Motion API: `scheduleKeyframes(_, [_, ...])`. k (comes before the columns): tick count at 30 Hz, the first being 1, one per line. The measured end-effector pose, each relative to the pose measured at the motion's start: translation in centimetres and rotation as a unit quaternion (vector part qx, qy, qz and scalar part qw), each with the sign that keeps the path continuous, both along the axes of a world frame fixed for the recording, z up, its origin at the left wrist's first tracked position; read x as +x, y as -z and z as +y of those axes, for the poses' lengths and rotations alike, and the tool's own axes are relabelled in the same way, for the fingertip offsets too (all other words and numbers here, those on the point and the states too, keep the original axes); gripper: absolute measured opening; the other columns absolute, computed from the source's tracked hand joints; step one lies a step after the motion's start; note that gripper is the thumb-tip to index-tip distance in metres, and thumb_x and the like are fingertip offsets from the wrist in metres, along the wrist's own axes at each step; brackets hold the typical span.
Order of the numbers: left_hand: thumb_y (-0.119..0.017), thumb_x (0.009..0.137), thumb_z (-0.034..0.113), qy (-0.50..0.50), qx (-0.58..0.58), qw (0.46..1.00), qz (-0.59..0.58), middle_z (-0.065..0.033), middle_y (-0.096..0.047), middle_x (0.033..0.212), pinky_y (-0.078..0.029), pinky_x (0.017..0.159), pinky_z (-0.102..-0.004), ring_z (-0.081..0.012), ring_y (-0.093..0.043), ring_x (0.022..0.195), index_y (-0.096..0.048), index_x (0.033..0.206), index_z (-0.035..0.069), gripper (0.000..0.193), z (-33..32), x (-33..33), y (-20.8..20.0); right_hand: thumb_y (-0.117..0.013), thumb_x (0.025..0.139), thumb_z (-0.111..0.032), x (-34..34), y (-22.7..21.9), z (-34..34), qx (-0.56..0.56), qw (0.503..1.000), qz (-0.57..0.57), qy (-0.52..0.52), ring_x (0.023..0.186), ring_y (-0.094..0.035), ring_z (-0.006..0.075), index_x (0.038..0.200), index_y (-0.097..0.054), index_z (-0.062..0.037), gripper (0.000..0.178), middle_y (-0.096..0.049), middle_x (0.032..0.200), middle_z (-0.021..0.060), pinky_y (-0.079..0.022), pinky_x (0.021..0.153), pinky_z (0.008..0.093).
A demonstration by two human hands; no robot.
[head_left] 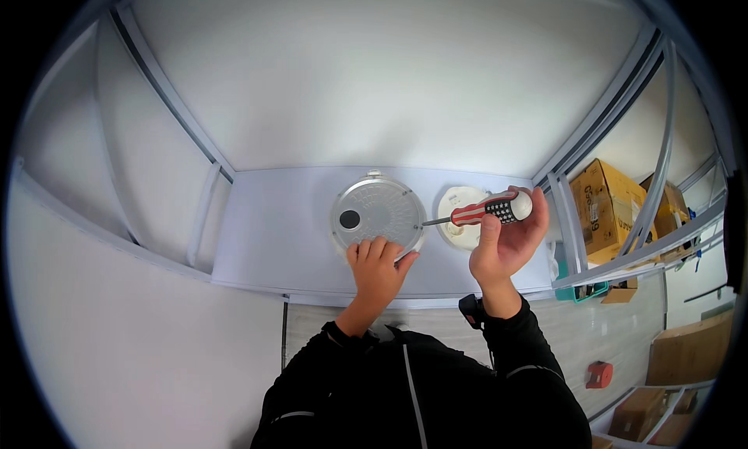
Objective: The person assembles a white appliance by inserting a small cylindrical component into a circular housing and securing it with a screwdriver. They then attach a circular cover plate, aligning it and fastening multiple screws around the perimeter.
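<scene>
A round silver-grey lid-like disc [386,207] with a black circle and a pale rim lies flat on the table. My left hand [377,273] rests its fingers on the near edge of this disc, thumb out to the side. My right hand [510,250] is closed round a screwdriver [491,210] with a red-and-white striped handle, black starred band and white end cap. The shaft points left, its tip at the disc's right edge; whether it touches cannot be made out. Partly behind the screwdriver and right hand is a white round plastic part [460,198].
The pale table [261,231] has a frame of grey metal posts [214,149] around it. Cardboard boxes [604,207] stand beyond the right side, with a teal bin [580,291] below. A red stool [599,374] is on the floor at lower right.
</scene>
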State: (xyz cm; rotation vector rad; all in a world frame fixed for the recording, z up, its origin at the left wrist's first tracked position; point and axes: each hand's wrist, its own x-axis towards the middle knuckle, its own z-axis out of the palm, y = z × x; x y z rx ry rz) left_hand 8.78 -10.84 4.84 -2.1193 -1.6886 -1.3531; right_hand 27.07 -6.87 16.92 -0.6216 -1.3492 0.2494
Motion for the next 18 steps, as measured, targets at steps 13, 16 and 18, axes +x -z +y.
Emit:
scheduleKeyframes(13, [-0.093,0.074,0.025,-0.044,-0.035,0.997,-0.046,-0.0095,-0.07,0.125,-0.034,0.122,-0.0601,-0.0349,-0.061,0.134,-0.072,0.12,0.009,0.053,-3.4,-2.4,-1.1,-0.071,0.097,-0.001,4.7,2.6,0.0,-0.074,0.991,-0.012,-0.113,0.121,-0.056,0.025,0.161,-0.029,0.0095,0.078,-0.053,0.137,0.0184,-0.048,0.106,0.0402])
scheduleKeyframes(16, [-0.088,0.081,0.022,-0.01,-0.085,0.996,-0.01,-0.0068,-0.071,0.121,-0.037,0.12,-0.0586,-0.0359,-0.061,0.134,-0.074,0.117,0.01,0.04,-4.1,-4.0,-0.5,-0.071,0.096,-0.001,5.1,2.7,0.0,-0.057,0.992,-0.04,-0.107,0.121,-0.057,0.0262,0.158,-0.034,0.011,0.073,-0.052,0.135,0.0184,-0.048,0.106,0.0406])
scheduleKeyframes(18, [-0.087,0.082,0.02,-0.012,-0.08,0.997,-0.014,-0.0061,-0.071,0.118,-0.038,0.119,-0.0584,-0.0366,-0.062,0.131,-0.075,0.113,0.011,0.034,-4.1,-4.1,-0.1,-0.071,0.095,0.0,5.6,2.4,0.1,-0.059,0.99,-0.034,-0.12,0.121,-0.057,0.0266,0.156,-0.038,0.0106,0.07,-0.052,0.135,0.0179,-0.048,0.106,0.041])
